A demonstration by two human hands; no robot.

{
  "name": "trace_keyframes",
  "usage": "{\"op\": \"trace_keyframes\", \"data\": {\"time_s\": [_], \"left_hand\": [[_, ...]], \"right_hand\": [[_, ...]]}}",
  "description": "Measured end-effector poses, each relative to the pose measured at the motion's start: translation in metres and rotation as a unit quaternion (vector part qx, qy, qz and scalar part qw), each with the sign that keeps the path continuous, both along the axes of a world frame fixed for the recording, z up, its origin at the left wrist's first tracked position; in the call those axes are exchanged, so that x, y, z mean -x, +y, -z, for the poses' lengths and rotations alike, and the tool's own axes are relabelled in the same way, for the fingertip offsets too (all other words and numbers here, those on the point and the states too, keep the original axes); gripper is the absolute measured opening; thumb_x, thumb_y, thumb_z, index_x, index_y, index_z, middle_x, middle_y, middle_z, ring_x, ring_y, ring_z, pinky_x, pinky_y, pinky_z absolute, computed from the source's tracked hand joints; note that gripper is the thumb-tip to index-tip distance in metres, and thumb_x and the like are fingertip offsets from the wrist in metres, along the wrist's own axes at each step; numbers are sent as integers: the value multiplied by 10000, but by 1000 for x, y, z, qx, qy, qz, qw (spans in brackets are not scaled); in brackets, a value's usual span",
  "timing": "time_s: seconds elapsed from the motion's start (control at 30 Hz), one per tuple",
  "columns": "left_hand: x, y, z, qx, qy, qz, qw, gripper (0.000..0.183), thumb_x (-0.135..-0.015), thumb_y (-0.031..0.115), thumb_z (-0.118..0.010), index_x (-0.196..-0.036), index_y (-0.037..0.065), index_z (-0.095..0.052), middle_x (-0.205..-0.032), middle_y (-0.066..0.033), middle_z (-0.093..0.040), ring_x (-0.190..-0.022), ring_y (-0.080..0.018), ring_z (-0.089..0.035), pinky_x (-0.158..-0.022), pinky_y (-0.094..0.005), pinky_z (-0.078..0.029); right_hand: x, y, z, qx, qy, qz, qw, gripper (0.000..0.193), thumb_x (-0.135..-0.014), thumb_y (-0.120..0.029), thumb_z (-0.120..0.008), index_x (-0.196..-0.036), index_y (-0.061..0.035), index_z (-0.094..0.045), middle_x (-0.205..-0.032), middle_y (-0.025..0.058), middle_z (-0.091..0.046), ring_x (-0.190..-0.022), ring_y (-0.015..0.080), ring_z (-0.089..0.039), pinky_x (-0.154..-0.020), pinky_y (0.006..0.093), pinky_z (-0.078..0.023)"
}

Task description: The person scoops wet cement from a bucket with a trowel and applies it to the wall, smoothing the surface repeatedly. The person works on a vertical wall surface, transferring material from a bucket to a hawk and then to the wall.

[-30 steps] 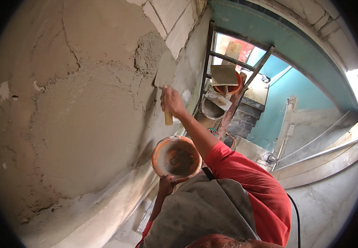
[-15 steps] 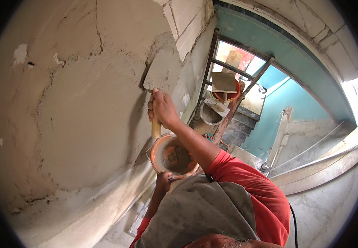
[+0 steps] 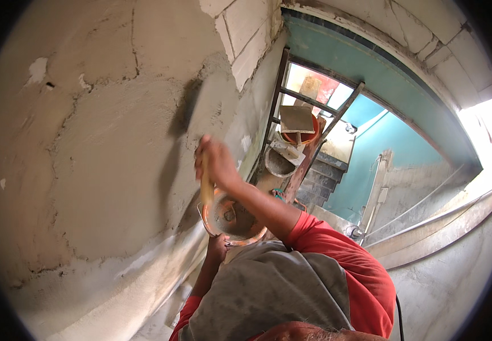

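Observation:
My right hand (image 3: 218, 163), smeared by motion, is closed around the wooden handle (image 3: 207, 188) of a trowel. The trowel's blade, coated in grey mortar, is blurred against the plastered wall (image 3: 115, 165), and I cannot tell whether it touches. Below that hand is an orange bucket (image 3: 251, 240) with wet grey mortar (image 3: 236, 220) inside. My left hand (image 3: 217, 248) grips the bucket's near rim, its fingers partly hidden. Fresh-looking grey plaster with cracks and rough seams covers much of the wall, and pale bare blocks (image 3: 245, 34) show at the top.
Beyond my right arm stands a dark ladder-like frame (image 3: 308, 101). Near it are another orange bucket (image 3: 315, 132), a square flat board (image 3: 297, 119) and a grey half-round container (image 3: 279, 163). Dark steps (image 3: 321, 179) run down beside a teal wall (image 3: 422, 136). A thin pale pipe (image 3: 428, 219) lies at the right.
My right hand and the trowel have moved slightly left and down, the trowel now blurred. The bucket and left hand have shifted a little left, as has the whole view.

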State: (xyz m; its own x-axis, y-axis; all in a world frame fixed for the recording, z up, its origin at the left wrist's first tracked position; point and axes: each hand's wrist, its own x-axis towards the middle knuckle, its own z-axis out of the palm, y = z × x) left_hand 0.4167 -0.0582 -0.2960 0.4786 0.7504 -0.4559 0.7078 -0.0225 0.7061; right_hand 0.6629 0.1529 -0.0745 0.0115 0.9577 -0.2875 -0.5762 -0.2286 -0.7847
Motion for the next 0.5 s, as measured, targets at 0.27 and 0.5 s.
{"op": "trace_keyframes", "data": {"time_s": [0.27, 0.5], "left_hand": [[-17, -1, 1, -71, -14, 14, 997, 360, -812, 214, -831, -993, -28, -633, -866, -174, -724, -861, -308, -728, -766, -412, -549], [-58, 24, 24, 215, -177, -255, 926, 150, -852, 106, -606, -985, 82, -540, -779, -54, -538, -686, -172, -546, -620, -378, -491]], "right_hand": [[-19, 42, -48, -17, 31, -41, 999, 362, -1087, -384, -390, -938, -58, -441, -738, 72, -521, -521, 192, -544, -489, 375, -529], [-40, -40, -14, -54, -159, -182, 969, 385, -1077, -339, -464, -886, -14, -545, -704, 65, -568, -546, 159, -564, -523, 335, -487]]}}
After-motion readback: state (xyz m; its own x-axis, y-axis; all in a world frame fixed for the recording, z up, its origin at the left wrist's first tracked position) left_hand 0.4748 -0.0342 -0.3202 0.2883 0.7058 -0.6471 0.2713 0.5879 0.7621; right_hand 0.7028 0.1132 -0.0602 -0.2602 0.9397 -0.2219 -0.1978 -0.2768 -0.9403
